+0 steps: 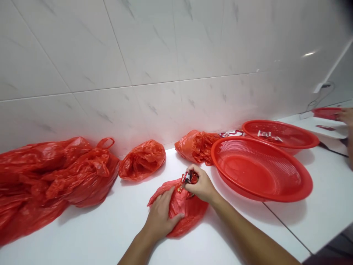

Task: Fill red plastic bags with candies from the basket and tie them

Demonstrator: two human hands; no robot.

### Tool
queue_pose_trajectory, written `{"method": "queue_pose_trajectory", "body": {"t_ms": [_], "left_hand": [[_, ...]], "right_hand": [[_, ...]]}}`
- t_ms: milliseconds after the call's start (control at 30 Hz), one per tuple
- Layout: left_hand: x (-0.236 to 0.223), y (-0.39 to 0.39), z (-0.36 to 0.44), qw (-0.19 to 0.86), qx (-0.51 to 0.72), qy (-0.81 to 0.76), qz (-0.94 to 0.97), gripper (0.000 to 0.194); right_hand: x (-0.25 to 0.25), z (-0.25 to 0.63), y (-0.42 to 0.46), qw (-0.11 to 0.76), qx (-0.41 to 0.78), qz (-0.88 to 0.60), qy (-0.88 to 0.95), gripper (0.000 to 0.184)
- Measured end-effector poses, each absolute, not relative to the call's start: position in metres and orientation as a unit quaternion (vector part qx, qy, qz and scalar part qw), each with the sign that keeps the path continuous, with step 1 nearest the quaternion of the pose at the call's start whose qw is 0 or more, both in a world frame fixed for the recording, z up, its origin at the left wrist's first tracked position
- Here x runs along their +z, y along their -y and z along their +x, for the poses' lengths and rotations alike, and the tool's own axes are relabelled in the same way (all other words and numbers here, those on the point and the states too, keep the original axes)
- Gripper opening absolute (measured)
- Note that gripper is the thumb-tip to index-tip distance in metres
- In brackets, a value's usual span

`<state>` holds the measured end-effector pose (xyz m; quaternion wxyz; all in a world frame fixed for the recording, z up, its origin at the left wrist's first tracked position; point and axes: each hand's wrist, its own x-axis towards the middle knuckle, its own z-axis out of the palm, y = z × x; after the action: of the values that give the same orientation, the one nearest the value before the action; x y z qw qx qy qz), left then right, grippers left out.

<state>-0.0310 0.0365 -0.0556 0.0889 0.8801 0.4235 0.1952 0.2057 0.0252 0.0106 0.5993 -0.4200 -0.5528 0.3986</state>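
Observation:
A red plastic bag point(190, 213) lies on the white table in front of me. My left hand point(161, 215) rests on its left side, fingers stretched out and thumb spread across the plastic. Just over the bag's far side, my right hand point(201, 186) is closed around small wrapped packets point(187, 177) in red, white and dark wrappers. A little gold-and-red piece point(180, 189) shows below these packets, at the bag. The fingers partly cover the packets, so their contents cannot be made out.
A red basket point(248, 169) stands to the right. Behind it, another red basket point(298, 134) holds a few packets point(264, 134). Crumpled red bags point(143, 160) point(197, 145) line the tiled wall, with a large red bag point(55, 173) at left. Another person's hand point(346, 116) appears far right.

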Motion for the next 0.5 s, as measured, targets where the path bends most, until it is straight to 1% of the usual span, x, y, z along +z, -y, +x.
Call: {"method": "queue_pose_trajectory", "body": {"t_ms": [67, 200, 367, 500], "left_hand": [[-0.057, -0.038, -0.033, 0.101, 0.204, -0.424, 0.877, 0.097], [-0.059, -0.04, -0.034, 0.118, 0.217, -0.422, 0.872, 0.097], [-0.06, -0.041, -0.034, 0.111, 0.215, -0.427, 0.871, 0.078], [-0.058, -0.043, -0.036, 0.092, 0.23, -0.43, 0.868, 0.064]], "right_hand": [[-0.008, 0.202, -0.029, 0.592, 0.387, -0.443, 0.551, 0.023], [-0.02, 0.208, -0.026, 0.577, 0.387, -0.455, 0.557, 0.024], [-0.019, 0.207, -0.018, 0.577, 0.396, -0.458, 0.548, 0.025], [-0.021, 0.198, -0.016, 0.551, 0.356, -0.464, 0.596, 0.021]]}}
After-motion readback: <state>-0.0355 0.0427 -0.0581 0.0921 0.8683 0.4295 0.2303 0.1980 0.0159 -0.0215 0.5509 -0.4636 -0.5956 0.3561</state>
